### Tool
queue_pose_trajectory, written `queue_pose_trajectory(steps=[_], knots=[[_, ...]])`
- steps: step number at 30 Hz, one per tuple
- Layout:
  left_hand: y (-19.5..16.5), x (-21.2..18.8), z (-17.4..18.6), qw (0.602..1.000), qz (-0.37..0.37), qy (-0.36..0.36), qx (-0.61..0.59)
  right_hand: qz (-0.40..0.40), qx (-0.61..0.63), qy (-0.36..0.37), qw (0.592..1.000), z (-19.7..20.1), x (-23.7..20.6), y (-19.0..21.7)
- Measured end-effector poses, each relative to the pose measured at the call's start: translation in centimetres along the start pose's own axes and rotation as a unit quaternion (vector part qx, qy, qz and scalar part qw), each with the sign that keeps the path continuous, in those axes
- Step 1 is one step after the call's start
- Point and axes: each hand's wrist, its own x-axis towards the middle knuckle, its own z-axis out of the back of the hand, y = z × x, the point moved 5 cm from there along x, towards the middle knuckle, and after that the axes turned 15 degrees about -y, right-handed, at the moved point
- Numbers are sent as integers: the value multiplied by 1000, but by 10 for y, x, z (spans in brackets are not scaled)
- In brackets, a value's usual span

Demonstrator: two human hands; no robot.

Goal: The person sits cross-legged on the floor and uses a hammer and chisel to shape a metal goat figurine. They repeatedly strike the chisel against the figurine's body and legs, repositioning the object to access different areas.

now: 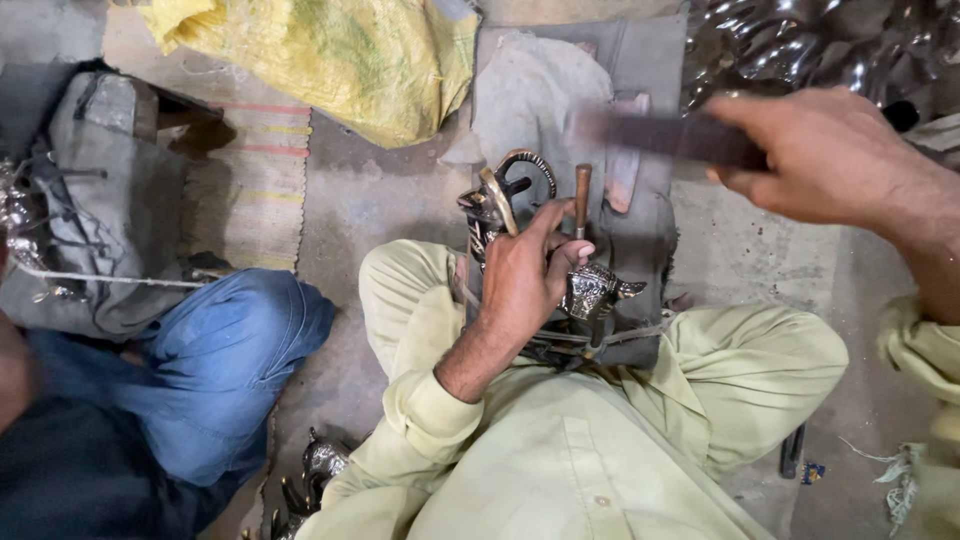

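My left hand holds a thin metal punch upright, its tip resting on a shiny engraved metal animal figure. The figure's dark curved horns stick up behind my fingers. It lies on a dark block between my crossed legs in pale green trousers. My right hand is raised at the upper right and grips a dark flat bar, blurred by motion, which points left above the punch.
A yellow sack lies at the top. Grey cloth covers the ground behind the figure. Another person's blue-trousered knee is at the left beside a grey bag. More shiny metal pieces lie at the top right and bottom.
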Motion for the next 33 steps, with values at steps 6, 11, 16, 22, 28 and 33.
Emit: queue_pose_trajectory(steps=[6,11,16,22,28,33], knots=[[-4,0,2,1000,-11,-13,5,-21,25,9,999,4,-1,2],[-4,-3,7,1000,25,-10,9,16,10,-71,997,12,-4,7],[-6,-3,9,1000,-16,-25,4,-30,59,-94,993,16,-2,3],[-1,-3,5,1000,8,-15,18,18,-30,-39,999,14,2,10],[-1,-3,4,1000,-4,-16,26,-20,2,-13,1000,6,2,1],[0,-3,3,1000,13,-7,28,-49,42,-61,996,6,2,-9]])
